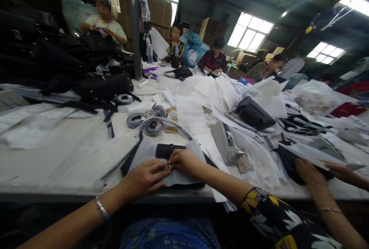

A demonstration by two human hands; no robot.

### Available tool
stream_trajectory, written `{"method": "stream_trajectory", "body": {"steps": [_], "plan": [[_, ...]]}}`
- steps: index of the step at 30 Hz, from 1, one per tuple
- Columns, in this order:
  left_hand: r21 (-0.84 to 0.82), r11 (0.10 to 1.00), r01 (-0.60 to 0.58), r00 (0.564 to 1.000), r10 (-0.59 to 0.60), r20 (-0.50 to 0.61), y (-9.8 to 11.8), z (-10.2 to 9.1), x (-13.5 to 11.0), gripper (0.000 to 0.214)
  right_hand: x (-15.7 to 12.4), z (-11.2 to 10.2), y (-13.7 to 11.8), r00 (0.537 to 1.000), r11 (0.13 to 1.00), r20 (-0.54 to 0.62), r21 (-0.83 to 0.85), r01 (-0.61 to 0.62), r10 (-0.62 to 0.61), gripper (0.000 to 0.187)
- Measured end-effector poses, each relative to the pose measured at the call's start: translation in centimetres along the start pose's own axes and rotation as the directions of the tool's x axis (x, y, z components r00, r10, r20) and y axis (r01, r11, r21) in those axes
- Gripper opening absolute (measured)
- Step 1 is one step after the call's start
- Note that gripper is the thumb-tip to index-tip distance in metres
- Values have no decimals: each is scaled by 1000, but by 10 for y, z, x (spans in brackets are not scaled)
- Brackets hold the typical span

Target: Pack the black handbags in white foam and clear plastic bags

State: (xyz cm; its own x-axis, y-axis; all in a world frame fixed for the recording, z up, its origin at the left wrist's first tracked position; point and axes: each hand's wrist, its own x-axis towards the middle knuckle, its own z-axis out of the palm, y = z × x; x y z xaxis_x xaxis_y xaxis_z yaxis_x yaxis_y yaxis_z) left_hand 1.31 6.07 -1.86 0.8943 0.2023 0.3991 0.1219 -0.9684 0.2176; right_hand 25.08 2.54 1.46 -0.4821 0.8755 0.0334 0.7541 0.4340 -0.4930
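Observation:
A black handbag (188, 185) lies in front of me at the table's near edge, with white tissue paper (145, 153) over much of it. Its plastic-wrapped handle (173, 120) arches up behind. At the bag's middle is a small gold-coloured clasp (169, 167). My right hand (186, 161) is closed, its thumb and fingers pinching at this clasp from the right. Lying over the paper from the left, my left hand (147, 174) has its fingers stretched out and apart, fingertips touching beside the clasp. The clasp is partly hidden by my fingers.
Wrapped coiled straps (157, 116) lie beyond the bag. Piled black bags (98, 85) fill the left. White paper sheets (190, 112), a grey box piece (226, 143) and another black bag (255, 112) lie right. A co-worker's hands (311, 174) handle a bag nearby; several people sit opposite.

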Motion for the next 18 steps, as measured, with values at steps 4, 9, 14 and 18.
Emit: {"method": "stream_trajectory", "body": {"steps": [4,9,14,18], "plan": [[-18,1000,2,1000,-1,19,2,-4,3,37,0,-5,1,998,996,34,-67,55,-53,15],[-24,1000,11,999,-10,36,1,-6,4,37,-3,-6,3,983,975,102,-150,165,-150,15],[-6,1000,16,999,-16,32,0,-4,4,36,1,-4,-16,999,967,27,-255,-23,30,11],[11,1000,7,1000,-8,19,0,-4,4,39,-1,-18,-32,995,965,15,-247,-89,96,12]]}}
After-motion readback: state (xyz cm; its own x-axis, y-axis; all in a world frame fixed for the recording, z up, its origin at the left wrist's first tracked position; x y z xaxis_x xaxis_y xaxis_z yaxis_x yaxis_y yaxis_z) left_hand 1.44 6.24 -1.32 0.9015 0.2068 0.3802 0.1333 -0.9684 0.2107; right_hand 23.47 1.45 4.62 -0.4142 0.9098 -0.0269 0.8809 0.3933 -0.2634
